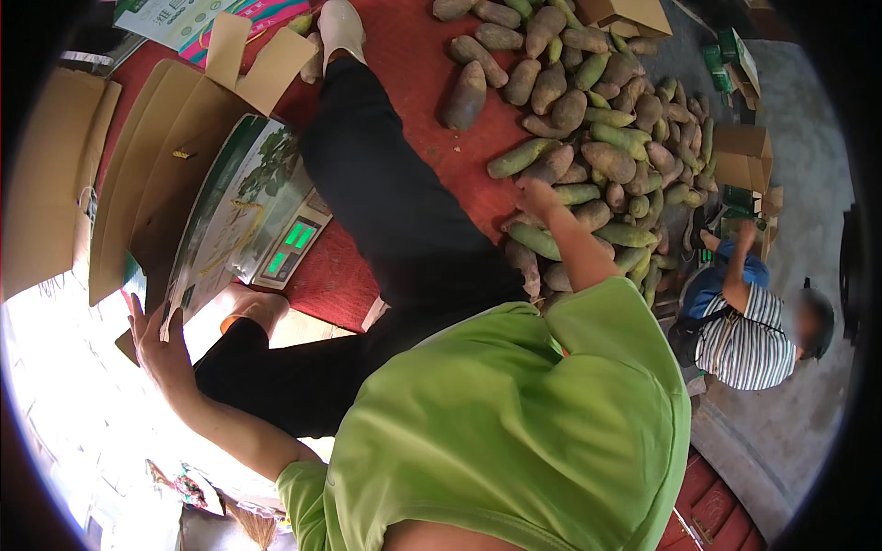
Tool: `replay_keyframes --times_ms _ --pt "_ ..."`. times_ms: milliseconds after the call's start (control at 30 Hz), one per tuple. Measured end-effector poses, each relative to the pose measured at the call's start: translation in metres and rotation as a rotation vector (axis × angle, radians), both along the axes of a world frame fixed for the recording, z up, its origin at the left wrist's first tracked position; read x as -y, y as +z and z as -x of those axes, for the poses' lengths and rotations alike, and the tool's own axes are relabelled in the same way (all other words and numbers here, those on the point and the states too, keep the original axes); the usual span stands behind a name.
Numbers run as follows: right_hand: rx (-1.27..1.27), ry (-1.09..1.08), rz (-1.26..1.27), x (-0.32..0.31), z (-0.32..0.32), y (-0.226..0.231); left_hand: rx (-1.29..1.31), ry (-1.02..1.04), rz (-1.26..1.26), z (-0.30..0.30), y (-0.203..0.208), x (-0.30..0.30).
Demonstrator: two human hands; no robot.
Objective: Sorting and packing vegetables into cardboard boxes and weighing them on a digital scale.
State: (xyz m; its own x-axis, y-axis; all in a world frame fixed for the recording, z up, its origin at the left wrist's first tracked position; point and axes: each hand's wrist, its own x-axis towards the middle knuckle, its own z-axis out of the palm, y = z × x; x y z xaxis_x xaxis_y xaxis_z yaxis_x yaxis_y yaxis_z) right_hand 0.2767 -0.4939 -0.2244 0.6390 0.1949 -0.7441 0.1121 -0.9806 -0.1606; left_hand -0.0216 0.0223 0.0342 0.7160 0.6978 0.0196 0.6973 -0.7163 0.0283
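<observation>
My left hand (163, 354) is at the near edge of an open cardboard box (158, 207), its fingers stretched and apart against the box's corner. The box has a printed white and green side and stands by a digital scale (292, 246) with lit green displays. Over on the right, my right hand (537, 196) is down on a large heap of root vegetables (606, 163), some brown and some green. Its fingers are curled in among them; what they hold, if anything, is hidden.
My legs in black trousers (386, 184) straddle between box and heap, over a red floor covering (413, 101). Another person (749, 335) in a striped shirt crouches at the right near open cartons (742, 156). Printed boxes (184, 20) lie at the far left; a broom (253, 525) is at the lower left.
</observation>
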Motion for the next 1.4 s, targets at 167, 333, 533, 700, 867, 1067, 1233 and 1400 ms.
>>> replay_keyframes --times_ms 167,333,533,700,867,1067,1233,1400 --pt "0.103 0.126 0.251 0.044 0.060 -0.027 -0.082 0.088 0.101 -0.010 -0.004 -0.011" --pt "-0.015 0.256 0.302 0.032 0.080 -0.030 -0.149 0.017 0.111 -0.009 0.010 -0.006" --pt "0.015 0.227 0.338 0.037 0.076 -0.033 -0.114 0.044 0.225 -0.019 0.016 0.007" --pt "0.178 0.057 0.219 0.028 0.065 -0.019 -0.018 0.101 0.348 -0.021 0.032 0.021" --pt "0.406 -0.093 -0.302 0.061 0.016 -0.013 0.021 0.107 0.327 -0.015 0.025 0.021" --pt "0.482 -0.313 -0.713 0.041 -0.025 0.053 -0.023 0.056 0.290 -0.013 0.027 0.025" --pt "0.587 -0.328 -1.039 -0.060 -0.053 0.193 -0.012 0.039 0.241 -0.009 0.028 0.028" --pt "0.795 -0.116 -1.485 -0.149 -0.057 0.309 0.004 0.016 0.213 -0.008 0.027 0.028"
